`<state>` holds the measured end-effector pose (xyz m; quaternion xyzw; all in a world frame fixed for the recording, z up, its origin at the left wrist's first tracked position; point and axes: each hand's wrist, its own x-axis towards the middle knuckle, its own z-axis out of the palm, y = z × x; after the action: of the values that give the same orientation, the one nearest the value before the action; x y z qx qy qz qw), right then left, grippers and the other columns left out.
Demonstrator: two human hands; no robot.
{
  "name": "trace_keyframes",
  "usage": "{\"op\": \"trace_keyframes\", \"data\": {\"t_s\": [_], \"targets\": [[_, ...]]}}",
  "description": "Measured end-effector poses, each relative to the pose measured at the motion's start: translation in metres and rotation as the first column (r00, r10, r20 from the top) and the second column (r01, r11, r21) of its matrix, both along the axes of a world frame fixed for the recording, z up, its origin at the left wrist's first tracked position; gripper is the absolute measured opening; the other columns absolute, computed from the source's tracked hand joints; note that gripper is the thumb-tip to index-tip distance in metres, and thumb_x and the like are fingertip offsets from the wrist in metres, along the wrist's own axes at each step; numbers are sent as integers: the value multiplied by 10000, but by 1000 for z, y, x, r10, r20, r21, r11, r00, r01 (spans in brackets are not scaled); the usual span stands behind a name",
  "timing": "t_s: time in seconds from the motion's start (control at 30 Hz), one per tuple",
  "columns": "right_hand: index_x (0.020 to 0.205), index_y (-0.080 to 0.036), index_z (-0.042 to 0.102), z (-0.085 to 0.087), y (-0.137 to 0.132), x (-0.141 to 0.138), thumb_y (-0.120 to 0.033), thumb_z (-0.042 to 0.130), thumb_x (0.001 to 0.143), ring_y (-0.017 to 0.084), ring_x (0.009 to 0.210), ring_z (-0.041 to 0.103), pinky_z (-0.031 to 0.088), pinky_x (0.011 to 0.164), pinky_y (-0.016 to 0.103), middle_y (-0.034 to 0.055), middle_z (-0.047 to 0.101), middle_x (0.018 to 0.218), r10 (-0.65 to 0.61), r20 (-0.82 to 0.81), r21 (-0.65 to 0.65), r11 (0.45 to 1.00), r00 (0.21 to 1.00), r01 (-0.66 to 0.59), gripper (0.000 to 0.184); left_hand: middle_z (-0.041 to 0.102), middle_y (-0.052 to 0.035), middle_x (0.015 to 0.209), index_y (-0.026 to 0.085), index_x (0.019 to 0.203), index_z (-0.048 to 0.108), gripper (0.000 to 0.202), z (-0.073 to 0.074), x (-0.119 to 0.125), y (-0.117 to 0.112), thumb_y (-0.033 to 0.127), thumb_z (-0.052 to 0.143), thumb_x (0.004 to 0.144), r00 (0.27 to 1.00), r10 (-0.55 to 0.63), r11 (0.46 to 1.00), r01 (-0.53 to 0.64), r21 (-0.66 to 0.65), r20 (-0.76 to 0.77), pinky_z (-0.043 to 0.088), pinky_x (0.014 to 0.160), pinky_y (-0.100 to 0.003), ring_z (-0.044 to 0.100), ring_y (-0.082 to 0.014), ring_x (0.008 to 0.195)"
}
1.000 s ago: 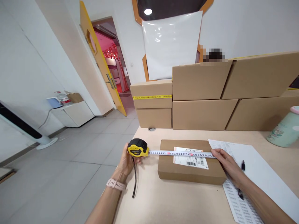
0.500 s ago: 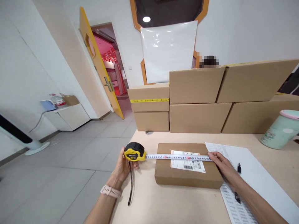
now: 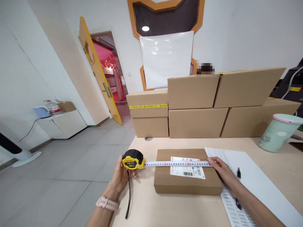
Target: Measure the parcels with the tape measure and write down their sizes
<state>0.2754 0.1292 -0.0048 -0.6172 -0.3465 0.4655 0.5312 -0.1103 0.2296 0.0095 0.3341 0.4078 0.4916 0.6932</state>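
Observation:
A yellow and black tape measure (image 3: 133, 160) is gripped in my left hand (image 3: 121, 173), off the left end of a brown cardboard box (image 3: 187, 185). Its white blade (image 3: 177, 164) runs out across the top of the box, over part of a white shipping label (image 3: 188, 171). At the box's right edge, my right hand (image 3: 221, 171) pinches the blade's far end between thumb and fingers. A dark wrist strap (image 3: 129, 198) hangs from the tape measure onto the table.
Printed sheets (image 3: 255, 176) with a black pen (image 3: 238, 186) lie under and beside my right forearm. Stacked cardboard boxes (image 3: 196, 123) line the table's back, with a person's head (image 3: 205, 68) behind them. A green cup (image 3: 279, 134) stands at the right.
The whole view has shifted, so everything sits slightly lower and further left. Both hands keep their hold on the tape measure, and the blade stays stretched over the box.

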Motion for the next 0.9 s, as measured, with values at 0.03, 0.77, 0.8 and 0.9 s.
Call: {"op": "trace_keyframes", "data": {"t_s": [0.03,0.77,0.8,0.9], "targets": [[781,-245,544,0,0,0,-623,607,716,203,686,596,450,626,294,-12,640,699,1,1,1,1000,1000,-1,388,686,-144,622,83,805,651,533,0,0,0,500,334,905,1000,-1,1000,1,-1,-1,518,460,-317,600,-190,451],[663,-225,567,14,-5,19,-579,618,723,145,516,445,371,510,272,-22,489,525,-228,238,203,962,944,181,363,701,-134,658,111,845,662,402,11,8,-16,500,592,773,997,5,1000,-7,30,74,533,467,-346,619,-220,504],[648,-224,559,18,-7,23,-577,606,736,145,524,441,375,516,271,-21,470,519,-300,265,244,940,916,237,367,705,-143,680,112,857,670,421,13,10,-21,514,625,741,996,-31,999,28,40,83,539,489,-365,623,-232,526],[713,-231,580,29,-15,30,-567,586,758,161,582,483,398,545,269,-4,518,579,-496,267,321,854,826,409,339,721,-157,808,133,917,689,491,15,18,-41,531,721,632,966,-222,974,216,65,130,546,526,-406,634,-255,568]]}}
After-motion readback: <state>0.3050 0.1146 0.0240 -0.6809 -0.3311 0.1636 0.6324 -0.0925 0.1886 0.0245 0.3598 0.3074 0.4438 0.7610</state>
